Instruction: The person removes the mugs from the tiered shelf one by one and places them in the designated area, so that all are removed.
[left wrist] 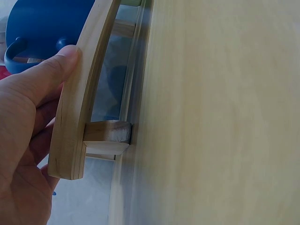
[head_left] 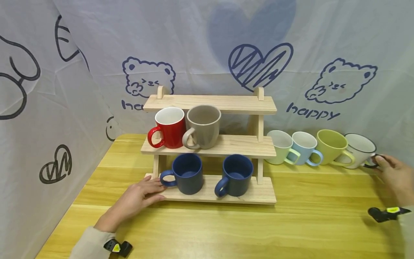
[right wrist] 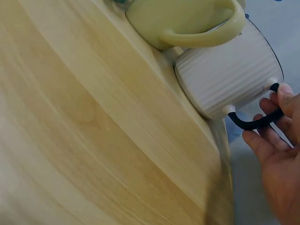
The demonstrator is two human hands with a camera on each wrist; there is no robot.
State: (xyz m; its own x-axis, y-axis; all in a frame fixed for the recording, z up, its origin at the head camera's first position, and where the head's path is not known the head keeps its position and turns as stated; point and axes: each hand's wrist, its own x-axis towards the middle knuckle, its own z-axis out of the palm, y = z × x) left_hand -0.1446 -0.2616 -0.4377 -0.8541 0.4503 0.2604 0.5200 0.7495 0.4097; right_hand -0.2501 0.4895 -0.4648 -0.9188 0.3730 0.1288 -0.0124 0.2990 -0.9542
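Note:
At the left end of a three-tier wooden shelf [head_left: 210, 183], my left hand [head_left: 140, 195] holds the lowest board. In the left wrist view, the thumb [left wrist: 54, 65] lies along the board's edge and the fingers are partly hidden behind it. A blue mug [head_left: 190, 181] stands beside these fingertips, its handle toward the hand. Far right, my right hand [head_left: 396, 178] holds the black handle [right wrist: 255, 123] of a ribbed white mug [right wrist: 229, 70] with a dark rim. That mug stands on the table beside a yellow-green mug [head_left: 333, 144].
Another blue mug [head_left: 237, 178] stands on the lowest tier. A red mug [head_left: 174, 133] and a grey-beige mug [head_left: 207, 129] occupy the middle tier. Beside the rack are a pale green-handled mug [head_left: 279, 144] and a light blue mug [head_left: 304, 147]. A printed cloth [head_left: 200, 46] hangs behind the wooden table [head_left: 226, 230].

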